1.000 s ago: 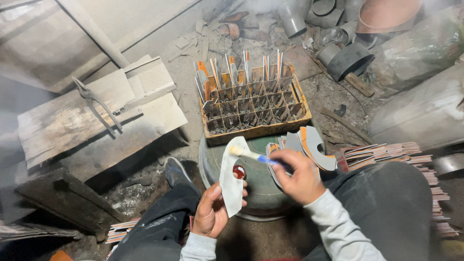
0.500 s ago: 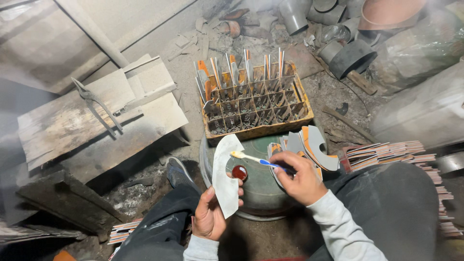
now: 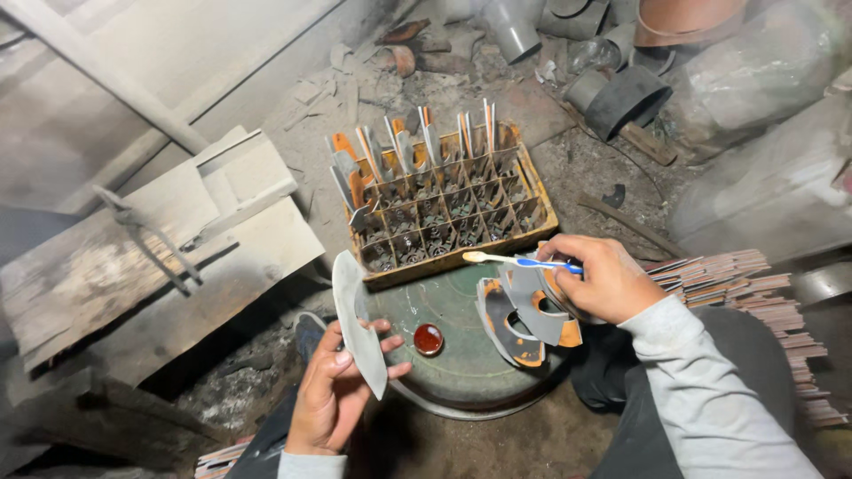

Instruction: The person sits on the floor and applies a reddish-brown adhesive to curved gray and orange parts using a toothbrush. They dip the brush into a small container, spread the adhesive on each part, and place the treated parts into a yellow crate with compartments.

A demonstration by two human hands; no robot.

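My left hand (image 3: 333,390) grips a pale curved metal blade blank (image 3: 355,319) by its lower end, held upright and edge-on over the left rim of a round green drum lid (image 3: 461,355). My right hand (image 3: 599,279) holds a blue and white toothbrush (image 3: 515,260) pointing left, its bristle end hanging above the lid. Several more grey blade blanks with orange patches (image 3: 519,310) lean in a fan below my right hand. A small round cap of red liquid (image 3: 428,339) sits on the lid between my hands.
A wooden crate with a slotted grid (image 3: 444,217) stands behind the lid, with several blades upright along its far side. Grey boards and a metal tool (image 3: 151,239) lie at left. A stack of thin strips (image 3: 745,284) lies at right. Pipes and debris fill the back.
The blade in my left hand has turned from flat-on to edge-on and shifted left. My right hand has drawn the toothbrush away to the right, off the blade.
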